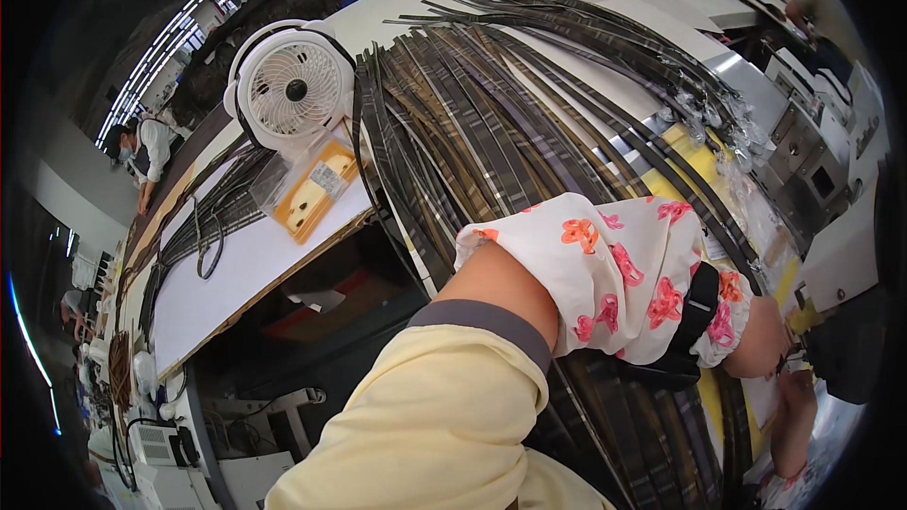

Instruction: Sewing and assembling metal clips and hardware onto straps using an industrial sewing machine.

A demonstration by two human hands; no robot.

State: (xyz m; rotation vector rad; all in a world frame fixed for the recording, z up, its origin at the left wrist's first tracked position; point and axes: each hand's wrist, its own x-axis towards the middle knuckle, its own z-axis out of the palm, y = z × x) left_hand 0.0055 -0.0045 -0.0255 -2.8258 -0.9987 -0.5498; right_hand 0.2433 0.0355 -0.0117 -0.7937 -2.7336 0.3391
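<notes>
My left arm, in a yellow sleeve and a white sleeve cover with pink and orange flowers, reaches across to the right. A black strap is round the cover near the wrist. My left hand and my right hand come together by the machine at the right rim. Their fingers are bent toward each other and look closed; what is between them is too small and dark to make out. Under and beside my left arm lie many long, dark strips, striped in grey and brown.
A white fan stands left of the strips, next to an orange-and-cream packet in clear plastic. A grey machine is at the right. More dark strips lie on the white tabletop. Far left, another person leans over a table.
</notes>
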